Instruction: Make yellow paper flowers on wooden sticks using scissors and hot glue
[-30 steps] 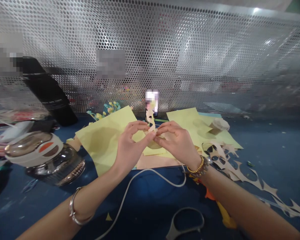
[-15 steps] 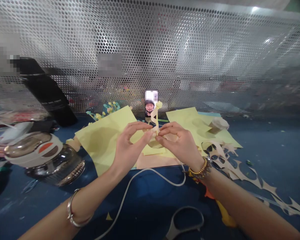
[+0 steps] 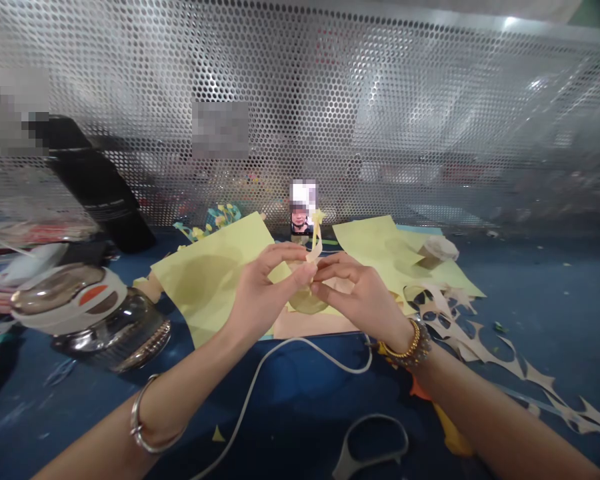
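Note:
A thin yellow paper stem with a small flower-like tip (image 3: 318,219) stands upright above my fingertips, and a pale paper strip (image 3: 315,250) curls beside it. My left hand (image 3: 270,283) pinches the strip near the base of the stem. My right hand (image 3: 357,287) is closed, with thumb and fingertips on the lower end of the stem, touching the left fingertips. Yellow paper sheets (image 3: 215,273) lie to the left of the hands and behind the right hand, and a pink sheet (image 3: 315,325) lies under them.
A lit phone (image 3: 303,207) leans against the perforated metal screen (image 3: 300,87). A glass jar (image 3: 110,333) and a black bottle (image 3: 100,187) are at left. A white cable (image 3: 260,367) and a scissors handle (image 3: 373,437) lie in front. Cut paper scraps (image 3: 470,333) are at right.
Both hands have come down slightly. The stem's tip is a little lower, and the pale strip is now curled closer around the stem. My right fingers sit lower beside the left thumb.

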Demonstrator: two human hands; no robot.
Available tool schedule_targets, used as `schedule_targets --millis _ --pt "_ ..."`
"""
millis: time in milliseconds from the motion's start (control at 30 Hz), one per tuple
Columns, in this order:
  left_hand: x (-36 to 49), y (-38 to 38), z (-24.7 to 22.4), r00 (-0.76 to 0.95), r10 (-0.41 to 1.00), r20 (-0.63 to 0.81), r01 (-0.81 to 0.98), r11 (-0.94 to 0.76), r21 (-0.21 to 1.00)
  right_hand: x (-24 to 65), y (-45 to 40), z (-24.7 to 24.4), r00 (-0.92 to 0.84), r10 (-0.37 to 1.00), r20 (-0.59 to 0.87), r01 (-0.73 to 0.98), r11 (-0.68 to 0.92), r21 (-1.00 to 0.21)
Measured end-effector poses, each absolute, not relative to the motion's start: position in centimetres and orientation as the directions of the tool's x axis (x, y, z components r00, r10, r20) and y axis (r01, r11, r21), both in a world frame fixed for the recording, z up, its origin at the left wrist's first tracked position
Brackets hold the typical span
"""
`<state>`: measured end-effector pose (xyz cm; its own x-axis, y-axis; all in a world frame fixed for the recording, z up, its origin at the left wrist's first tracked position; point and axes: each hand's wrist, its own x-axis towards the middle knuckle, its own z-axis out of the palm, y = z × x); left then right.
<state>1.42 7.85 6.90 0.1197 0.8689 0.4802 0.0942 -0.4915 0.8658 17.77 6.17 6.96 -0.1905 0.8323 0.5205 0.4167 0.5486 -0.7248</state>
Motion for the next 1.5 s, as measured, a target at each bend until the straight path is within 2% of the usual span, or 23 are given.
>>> schedule_targets --millis 133,533,767,900,1033,1167,1267,1400,1500 --pt "1.2 7.8 7.2 0.134 0.879 0.458 0.114 -0.473 0.874 17.8 6.0 7.4 -0.182 0.846 0.501 0.442 0.525 -0.727" --pt "1.7 8.2 8.1 0.037 0.842 0.538 0.090 -0.539 0.837 18.0 5.8 7.3 -0.204 0.819 0.536 0.552 0.549 -0.628" --pt "0.8 7.5 8.1 0.035 0.860 0.509 0.086 -0.510 0.856 17.9 5.6 7.5 -0.190 0.836 0.515 0.502 0.533 -0.681" --pt "0.1 7.0 6.9 0.105 0.889 0.446 0.086 -0.455 0.886 18.3 5.9 7.6 -0.143 0.823 0.550 0.444 0.549 -0.708" --pt "-0.1 6.7 5.8 0.206 0.865 0.457 0.148 -0.489 0.860 18.5 6.0 7.6 -0.127 0.831 0.542 0.408 0.542 -0.735" --pt "0.1 6.5 5.6 0.226 0.809 0.543 0.311 -0.588 0.747 18.4 5.9 7.4 -0.134 0.838 0.529 0.403 0.534 -0.744" --pt "0.2 6.7 5.5 0.223 0.705 0.674 0.500 -0.676 0.541 18.3 5.8 7.5 -0.131 0.843 0.521 0.400 0.526 -0.750" --pt "0.2 7.5 5.3 0.229 0.454 0.861 0.632 -0.742 0.224 18.1 5.7 7.7 -0.141 0.839 0.525 0.403 0.533 -0.744" --pt "0.3 7.9 5.4 0.242 0.340 0.909 0.659 -0.745 0.103 18.0 5.6 7.7 -0.146 0.839 0.524 0.402 0.535 -0.743"
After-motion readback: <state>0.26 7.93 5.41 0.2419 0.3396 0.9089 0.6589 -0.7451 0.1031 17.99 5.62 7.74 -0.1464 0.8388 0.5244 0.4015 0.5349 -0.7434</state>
